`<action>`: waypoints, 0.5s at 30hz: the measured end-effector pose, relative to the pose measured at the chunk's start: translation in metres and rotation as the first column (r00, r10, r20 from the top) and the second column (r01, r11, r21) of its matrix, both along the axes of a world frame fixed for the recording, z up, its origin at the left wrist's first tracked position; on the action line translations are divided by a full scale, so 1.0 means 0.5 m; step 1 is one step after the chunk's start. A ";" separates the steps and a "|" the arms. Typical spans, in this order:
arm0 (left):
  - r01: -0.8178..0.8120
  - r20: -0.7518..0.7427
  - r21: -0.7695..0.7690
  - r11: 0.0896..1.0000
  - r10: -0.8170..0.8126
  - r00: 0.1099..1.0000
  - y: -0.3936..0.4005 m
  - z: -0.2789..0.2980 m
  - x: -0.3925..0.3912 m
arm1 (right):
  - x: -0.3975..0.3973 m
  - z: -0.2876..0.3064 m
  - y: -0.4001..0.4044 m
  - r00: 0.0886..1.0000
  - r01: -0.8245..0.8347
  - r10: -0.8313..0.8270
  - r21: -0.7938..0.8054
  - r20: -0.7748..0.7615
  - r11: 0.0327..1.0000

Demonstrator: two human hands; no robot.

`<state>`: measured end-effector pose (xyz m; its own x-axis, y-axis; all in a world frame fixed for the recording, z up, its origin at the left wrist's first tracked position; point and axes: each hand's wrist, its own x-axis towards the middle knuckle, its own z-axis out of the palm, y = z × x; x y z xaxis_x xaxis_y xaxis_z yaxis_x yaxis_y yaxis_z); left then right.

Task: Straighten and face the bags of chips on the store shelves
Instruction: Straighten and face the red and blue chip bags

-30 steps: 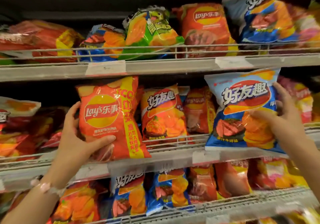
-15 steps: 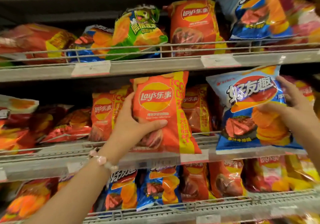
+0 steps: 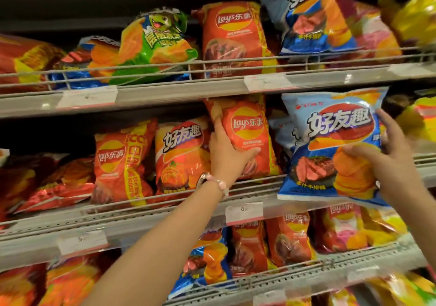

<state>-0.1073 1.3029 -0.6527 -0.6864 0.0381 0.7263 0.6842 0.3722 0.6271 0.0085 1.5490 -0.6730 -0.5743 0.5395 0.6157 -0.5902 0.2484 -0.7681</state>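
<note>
1. Two hands busy: left hand (image 3: 227, 154) grips glossy orange-red Lay's chip bag (image 3: 247, 135), fingers curled round its left edge, thumb across the front.
2. Bag has moved right along grey wire-fronted middle shelf (image 3: 141, 213), now upright in its slot; nearly faced.
3. Right hand (image 3: 387, 154) pinches crinkly blue chip bag (image 3: 335, 145), unplaced, overhanging the rail.

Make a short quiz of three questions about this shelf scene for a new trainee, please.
1. True or false: the left hand grips a red Lay's bag.
2. Which bag does the right hand hold? A) green bag B) blue bag C) yellow bag
3. Fill in: the green bag lies on the ___ shelf.

Key: 1 true; 2 B; 3 top
</note>
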 end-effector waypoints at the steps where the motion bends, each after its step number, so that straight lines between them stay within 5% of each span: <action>1: -0.012 0.011 -0.031 0.999 0.012 1.000 0.009 -0.006 -0.003 | 0.001 -0.003 -0.005 1.000 -0.003 0.003 -0.004 -0.002 1.000; 12: -0.078 0.159 -0.278 0.957 0.126 0.979 0.006 -0.015 -0.005 | 0.012 -0.008 -0.057 0.999 -0.041 0.041 0.021 0.019 0.999; 15: -0.052 0.092 -0.299 0.953 0.082 0.992 -0.037 -0.016 0.029 | 0.013 0.002 -0.074 0.998 -0.058 0.057 0.014 0.019 0.998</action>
